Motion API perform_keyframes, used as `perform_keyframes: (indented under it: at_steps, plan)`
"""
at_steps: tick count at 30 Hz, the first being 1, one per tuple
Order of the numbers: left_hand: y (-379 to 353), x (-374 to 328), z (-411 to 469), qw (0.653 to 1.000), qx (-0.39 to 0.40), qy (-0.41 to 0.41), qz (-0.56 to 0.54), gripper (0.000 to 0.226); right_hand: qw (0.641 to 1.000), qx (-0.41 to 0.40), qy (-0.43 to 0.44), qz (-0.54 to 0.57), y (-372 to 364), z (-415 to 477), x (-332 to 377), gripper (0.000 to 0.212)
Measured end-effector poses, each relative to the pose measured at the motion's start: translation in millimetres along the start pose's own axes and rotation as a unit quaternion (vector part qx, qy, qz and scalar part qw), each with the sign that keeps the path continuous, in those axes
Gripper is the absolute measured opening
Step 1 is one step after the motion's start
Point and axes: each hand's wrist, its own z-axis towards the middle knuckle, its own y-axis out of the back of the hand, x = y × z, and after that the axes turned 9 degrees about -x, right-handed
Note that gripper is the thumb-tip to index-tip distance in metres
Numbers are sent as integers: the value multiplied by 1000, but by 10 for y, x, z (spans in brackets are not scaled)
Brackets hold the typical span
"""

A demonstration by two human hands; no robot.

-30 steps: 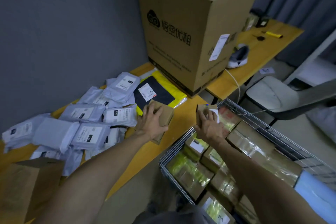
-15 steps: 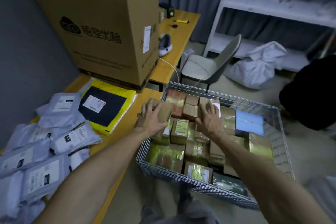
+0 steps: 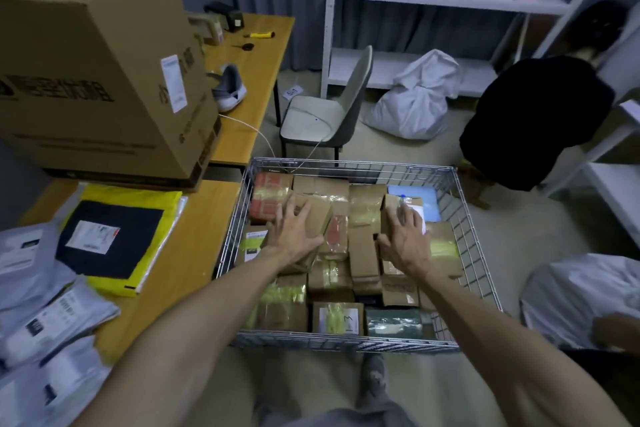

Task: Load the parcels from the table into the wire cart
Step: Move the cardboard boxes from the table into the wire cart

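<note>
Brown cardboard boxes, many banded in glossy yellowish tape, fill the wire cart, which stands just right of the wooden table. The left grip lies with fingers spread flat on a small plain box at the cart's far left, not curled round it. The right grip is spread likewise over a white-labelled box towards the far right. Soft grey plastic mailers lie on the table's near left.
</note>
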Motion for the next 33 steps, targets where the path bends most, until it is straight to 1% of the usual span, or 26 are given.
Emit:
perform_keyframes:
  at_steps: [4, 7, 9, 13, 17, 21, 27, 30, 33]
  plan:
    - [-213, -378, 123, 1000, 11, 14, 23, 96, 1000, 25, -5, 2, -84, 100, -479, 70]
    - [-385, -582, 163, 999, 16, 39, 22, 97, 999, 50, 16, -5, -174, 176, -753, 71]
    - [-493, -669, 173, 998, 15, 57, 29, 95, 998, 65, 22, 6, -213, 227, -871, 71]
    - [-705, -742, 114, 995, 38, 84, 38, 95, 995, 92, 31, 26, -345, 232, -1016, 73]
    - [-915, -741, 98, 992, 61, 98, 43, 95, 993, 106, 37, 33, -516, 183, -1143, 71]
    - [-1210, -643, 65, 990, 87, 108, 36, 92, 989, 144, 29, 19, -756, 69, -1202, 67]
    - [-1779, -390, -14, 985, 106, 139, 2, 87, 980, 195, -6, 38, -1139, -144, -1116, 69]
    - [-2097, -262, -96, 981, 128, 144, -3, 87, 974, 219, -9, 62, -1403, -198, -1101, 70]
    - [-2397, -125, -189, 975, 154, 162, 0, 87, 967, 245, -8, 63, -1697, -264, -1103, 73]
